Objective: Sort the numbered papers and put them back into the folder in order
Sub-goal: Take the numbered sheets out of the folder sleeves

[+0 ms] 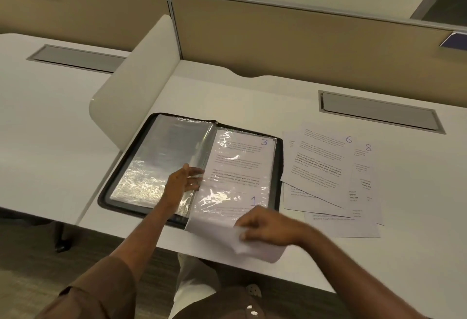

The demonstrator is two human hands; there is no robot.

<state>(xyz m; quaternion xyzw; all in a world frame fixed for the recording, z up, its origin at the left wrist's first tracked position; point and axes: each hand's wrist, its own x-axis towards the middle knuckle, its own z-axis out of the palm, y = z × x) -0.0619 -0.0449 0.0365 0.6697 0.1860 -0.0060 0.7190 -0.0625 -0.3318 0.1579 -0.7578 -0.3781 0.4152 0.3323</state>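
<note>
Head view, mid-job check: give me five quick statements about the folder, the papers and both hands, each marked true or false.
1. The folder lies open on the desk. True.
2. The right hand holds the paper marked 1 at its near end. True.
3. The paper marked 6 is inside a folder sleeve. False: it lies loose on the desk, right of the folder.
4. The left hand rests flat on the loose papers. False: it is at the clear sleeves near the folder's spine.
5. The paper marked 3 shows on the folder's right side, under plastic. True.
</note>
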